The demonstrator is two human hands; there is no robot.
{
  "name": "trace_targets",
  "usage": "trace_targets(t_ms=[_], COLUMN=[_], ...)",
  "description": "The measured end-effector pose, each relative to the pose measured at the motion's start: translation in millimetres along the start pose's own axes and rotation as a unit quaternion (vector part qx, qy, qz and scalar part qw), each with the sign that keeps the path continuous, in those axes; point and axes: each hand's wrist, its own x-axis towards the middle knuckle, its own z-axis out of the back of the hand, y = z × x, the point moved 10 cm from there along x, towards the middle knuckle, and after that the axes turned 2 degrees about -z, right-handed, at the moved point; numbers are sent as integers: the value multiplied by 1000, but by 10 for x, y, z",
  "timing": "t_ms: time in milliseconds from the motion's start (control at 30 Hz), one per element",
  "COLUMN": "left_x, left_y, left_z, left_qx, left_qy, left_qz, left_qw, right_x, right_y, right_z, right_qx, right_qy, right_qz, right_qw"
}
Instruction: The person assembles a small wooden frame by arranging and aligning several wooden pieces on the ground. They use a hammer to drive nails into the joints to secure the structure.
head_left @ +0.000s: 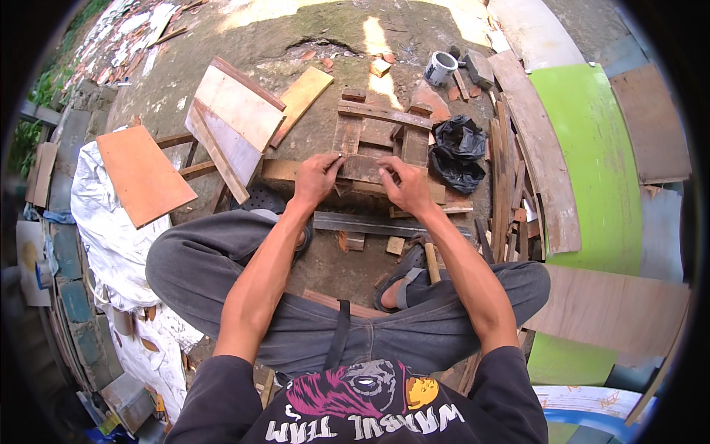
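Both forearms reach forward over my crossed legs to a low wooden frame (384,113) of dark, worn pieces. Between the hands lies a short dark wooden board (362,169). My left hand (316,180) is closed in a pinch at the board's left end; a tiny bright spot shows at its fingertips, too small to name. At the right end of the board, my right hand (408,186) has its fingers bent inward, thumb near forefinger. What it holds, if anything, is hidden. A light wooden handle (432,263) leans by my right foot.
Black plastic bags (458,152) lie right of the frame, with a paint can (441,68) beyond. Boards (240,111) and an orange-brown panel (144,174) lean at left over white sheeting (111,222). Long strips (501,177) and a green panel (588,140) line the right.
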Motion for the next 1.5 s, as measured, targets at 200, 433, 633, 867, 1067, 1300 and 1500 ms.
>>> trace_targets(t_ms=[200, 433, 633, 867, 1067, 1300, 1500], left_x=[55, 4, 110, 150, 146, 57, -10], left_y=[-67, -95, -265, 67, 73, -36, -41], left_z=[-23, 23, -140, -52, -34, -17, -14], left_qx=[27, 34, 30, 31, 15, 29, 17], left_qy=[14, -15, -18, 64, 41, -2, -43], left_qz=[-11, -27, -53, 1, -15, -29, -72], left_qw=[999, 999, 998, 997, 999, 999, 996], right_x=[-921, -2090, -3052, -2429, -1714, -832, -137], right_y=[-1086, -2042, -2986, -2128, -969, 193, 656], right_z=[380, 46, -300, 46, 70, 174, 169], right_qx=[-368, -277, -301, -178, -54, 170, 32], right_qy=[210, 329, 336, 361, 421, 209, 78], right_qz=[-168, -518, -503, -552, -417, -341, -256], right_qw=[890, 739, 737, 730, 804, 900, 963])
